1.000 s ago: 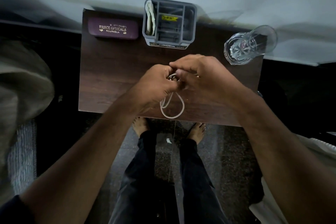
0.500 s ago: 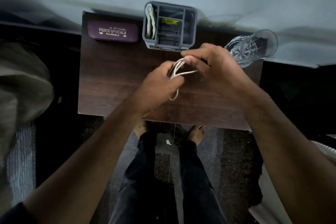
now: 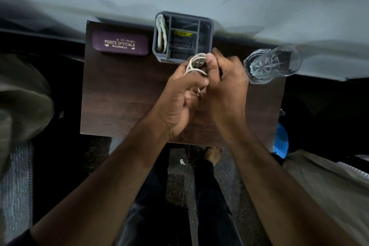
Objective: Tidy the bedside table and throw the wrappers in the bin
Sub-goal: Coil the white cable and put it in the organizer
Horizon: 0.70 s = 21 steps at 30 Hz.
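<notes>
A white cable (image 3: pixel 194 64) is coiled into loops between both my hands, above the middle of the dark wooden bedside table (image 3: pixel 119 94). My left hand (image 3: pixel 179 102) grips the lower part of the coil. My right hand (image 3: pixel 225 86) pinches its top loops with thumb and fingers, just in front of the grey organiser (image 3: pixel 182 37). Most of the cable is hidden inside my hands.
A purple spectacle case (image 3: pixel 120 43) lies at the table's back left. The grey organiser holds a folded cloth (image 3: pixel 161 35). A clear glass (image 3: pixel 272 64) stands at the back right. A blue object (image 3: pixel 281 140) sits beside the table's right edge; a white scrap (image 3: pixel 182 162) lies on the floor.
The hanging loop of cable has been gathered up into a tight coil. Both hands have moved farther back, toward the organiser.
</notes>
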{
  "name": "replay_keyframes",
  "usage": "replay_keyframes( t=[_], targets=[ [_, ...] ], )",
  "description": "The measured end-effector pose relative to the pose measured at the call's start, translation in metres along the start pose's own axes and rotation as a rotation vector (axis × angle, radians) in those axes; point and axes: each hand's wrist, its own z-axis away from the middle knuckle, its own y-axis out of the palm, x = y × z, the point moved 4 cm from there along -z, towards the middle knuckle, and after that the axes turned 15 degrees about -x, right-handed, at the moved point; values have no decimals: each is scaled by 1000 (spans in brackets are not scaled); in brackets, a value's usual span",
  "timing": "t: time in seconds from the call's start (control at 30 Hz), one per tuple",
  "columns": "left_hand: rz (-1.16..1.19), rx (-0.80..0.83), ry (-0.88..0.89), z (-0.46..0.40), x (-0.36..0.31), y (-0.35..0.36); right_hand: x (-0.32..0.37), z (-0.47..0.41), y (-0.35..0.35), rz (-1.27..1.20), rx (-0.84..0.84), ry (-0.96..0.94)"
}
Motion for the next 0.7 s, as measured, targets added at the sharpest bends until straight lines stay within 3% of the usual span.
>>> replay_keyframes(
  t=[0.07, 0.2, 0.3, 0.5, 0.6, 0.7],
  targets=[
    [-16, 13, 0, -2, 1, 5, 5, 2, 3, 6, 11, -29],
    [-9, -303, 156, -23, -1, 5, 15, 10, 6, -33, 89, -54],
    [-37, -420, 133, -31, -7, 7, 19, 11, 2, -59, 149, -1],
    [-20, -387, 148, -45, -21, 26, 11, -13, -7, -188, 113, 247],
    [-65, -372, 176, -57, -20, 27, 10, -24, -7, -413, 129, 435],
    [55, -322, 118, -60, -21, 35, 10, -31, 0, -551, 146, 552]
  ],
)
